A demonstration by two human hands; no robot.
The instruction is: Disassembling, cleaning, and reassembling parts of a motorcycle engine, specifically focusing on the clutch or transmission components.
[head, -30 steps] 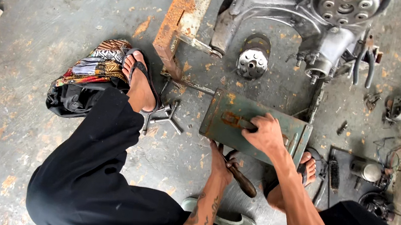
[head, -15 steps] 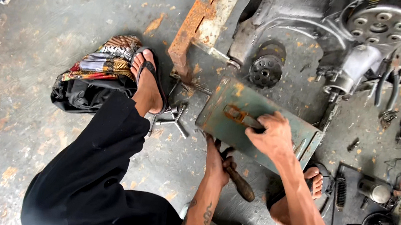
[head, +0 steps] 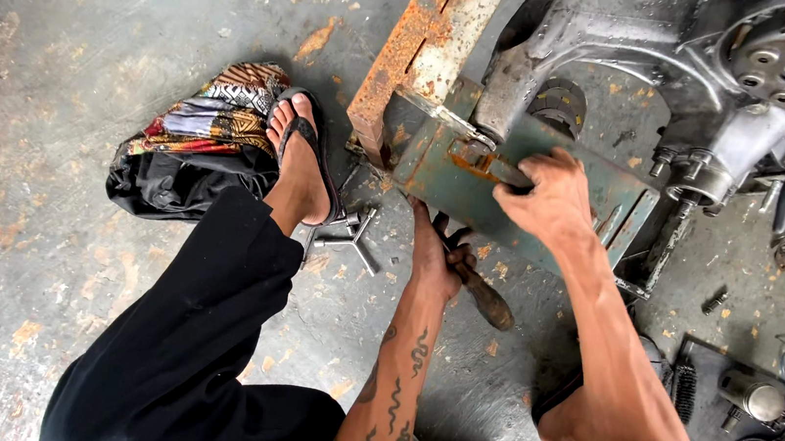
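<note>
Concrete floor (head: 45, 240), stained and rust-flecked, is carrying everything. Far right, a big grey engine casing (head: 721, 100) with a round bolted cover is lying on it, and a rusty steel beam (head: 428, 42) is running up to the far edge. Centre, a green metal box (head: 553, 195), open-topped and tilted, is sitting against the beam's near end; its inside is mostly hidden, so contents cannot be told. Right hand (head: 547, 204) is gripping the box's top edge, fingers curled over by a rusty bracket (head: 478, 164). Left hand (head: 433, 255) is closed around a dark-handled tool (head: 478, 294), its working end hidden under the box. Sandalled foot (head: 300, 166) is resting just left of the box, beside a patterned cloth (head: 197, 124). Metal cross wrench (head: 346, 235) is lying near the foot. Small parts are scattered at far right.

Risk, as judged: the tool could be slipping off under load, driving knuckles into the box's rusty edge; the tilted box could be dropping toward the bare toes
</note>
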